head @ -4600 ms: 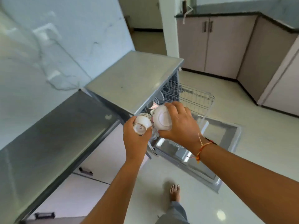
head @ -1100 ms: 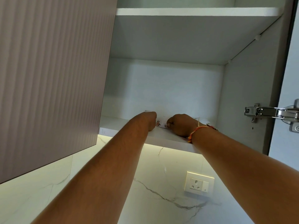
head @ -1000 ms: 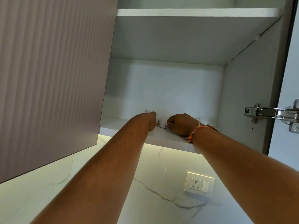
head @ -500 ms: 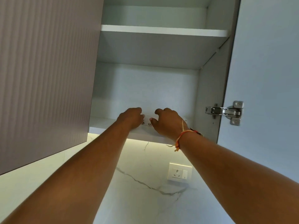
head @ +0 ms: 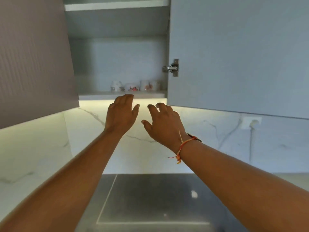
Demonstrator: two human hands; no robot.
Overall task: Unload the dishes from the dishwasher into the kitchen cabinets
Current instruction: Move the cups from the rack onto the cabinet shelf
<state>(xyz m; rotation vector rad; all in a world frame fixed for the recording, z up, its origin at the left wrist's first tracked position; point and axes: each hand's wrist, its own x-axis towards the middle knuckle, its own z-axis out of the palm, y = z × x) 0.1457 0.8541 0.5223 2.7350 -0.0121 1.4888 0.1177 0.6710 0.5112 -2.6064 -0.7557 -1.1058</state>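
Note:
Three white cups with coloured patterns stand in a row on the bottom shelf of the open wall cabinet: a left cup, a middle cup and a right cup. My left hand hangs just below and in front of the shelf edge, fingers loosely spread, holding nothing. To its right and slightly lower is my right hand, a thread bracelet on the wrist, also empty with relaxed fingers. Neither hand touches the cups.
The open cabinet door stands at the right, its hinge beside the cups. A ribbed closed door is on the left. A steel counter lies below, a wall socket at the right. An upper shelf holds nothing visible.
Both hands let go of the cups and drew back out of the cabinet and down. The cups now stand on the shelf. The view tilted lower, showing the counter.

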